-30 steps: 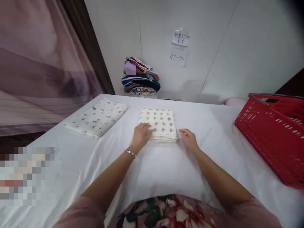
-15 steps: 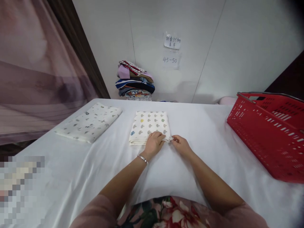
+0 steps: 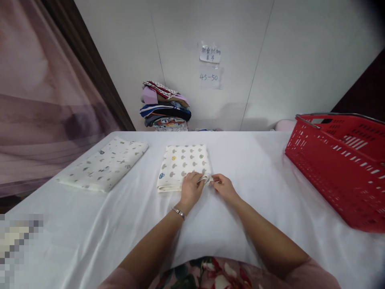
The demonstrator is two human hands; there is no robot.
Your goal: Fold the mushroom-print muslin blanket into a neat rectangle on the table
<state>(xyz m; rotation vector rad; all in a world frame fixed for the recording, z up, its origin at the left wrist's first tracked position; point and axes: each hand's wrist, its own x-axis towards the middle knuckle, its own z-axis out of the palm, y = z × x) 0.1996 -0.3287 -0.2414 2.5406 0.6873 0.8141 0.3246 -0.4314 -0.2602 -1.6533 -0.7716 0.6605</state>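
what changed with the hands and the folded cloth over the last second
The left hand slid from the near-left part of the mushroom-print folded cloth to its near-right corner, and the right hand closed in from the bare sheet to that same corner; both now pinch there. The cloth stayed folded in place. The second folded cloth, red basket and clothes pile did not move.

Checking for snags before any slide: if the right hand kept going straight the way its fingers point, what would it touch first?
The right hand points left toward the folded mushroom-print cloth; its near corner, by the left hand, likely comes first.
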